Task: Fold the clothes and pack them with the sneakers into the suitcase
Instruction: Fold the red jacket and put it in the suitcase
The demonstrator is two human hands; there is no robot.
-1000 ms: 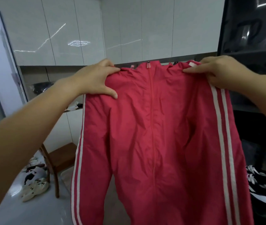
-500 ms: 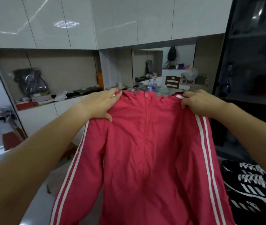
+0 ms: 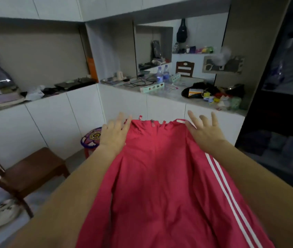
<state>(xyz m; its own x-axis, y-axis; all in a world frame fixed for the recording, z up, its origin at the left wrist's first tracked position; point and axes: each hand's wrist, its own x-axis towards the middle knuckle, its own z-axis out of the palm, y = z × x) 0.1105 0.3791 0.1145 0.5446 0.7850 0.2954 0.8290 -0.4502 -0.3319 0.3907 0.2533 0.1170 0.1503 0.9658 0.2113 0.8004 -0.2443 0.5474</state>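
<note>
head view: red jacket (image 3: 160,176) lies spread between both hands, collar level with the fingertips. left hand (image 3: 114,135) flat, fingers straight, on one shoulder. right hand (image 3: 204,133) wide, fingers splayed, touching the other shoulder. probably laying it out for folding. next move calls for bringing the sleeves inward. suitcase not in view.

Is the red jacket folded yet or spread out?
Spread out: the red jacket shows full width, zipper centred, left hand and right hand at its shoulders.
</note>
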